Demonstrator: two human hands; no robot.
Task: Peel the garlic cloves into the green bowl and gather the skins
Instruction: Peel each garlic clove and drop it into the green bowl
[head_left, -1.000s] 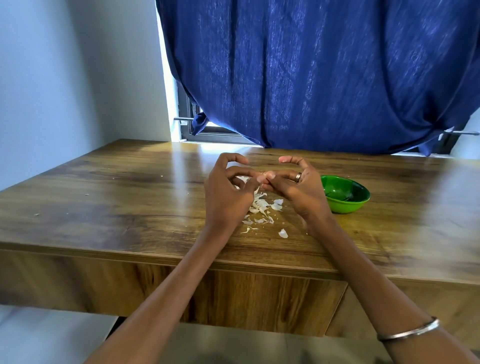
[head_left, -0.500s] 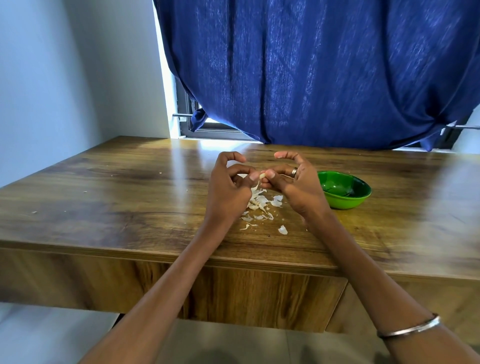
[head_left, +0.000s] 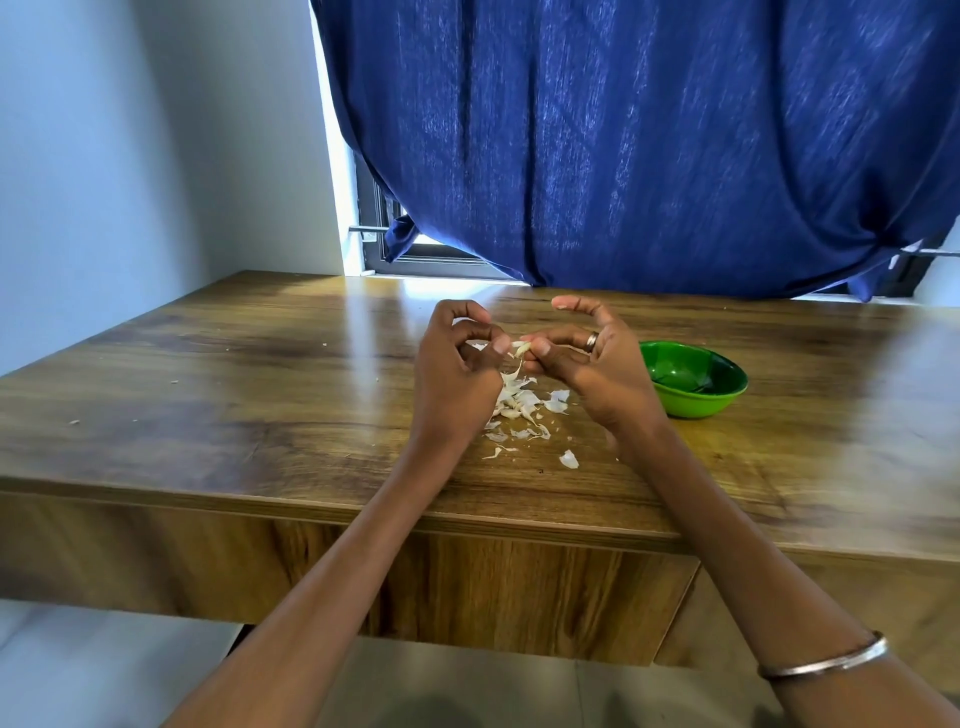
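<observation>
A pale garlic clove is held above the wooden table between both hands. My right hand pinches it with thumb and fingertips. My left hand pinches its skin from the left, and a strip of skin hangs down from the clove. Under the hands lies a pile of white garlic skins, with a few stray pieces nearer the front edge. The green bowl stands on the table just right of my right hand; what it holds is hard to make out.
A blue curtain hangs over the window behind the table's far edge. A white wall closes the left side. The table's front edge runs below my forearms. Tiny crumbs dot the left part of the table.
My hands have drawn slightly apart, and a strip of skin now hangs from the clove. The bowl and the skin pile have not moved.
</observation>
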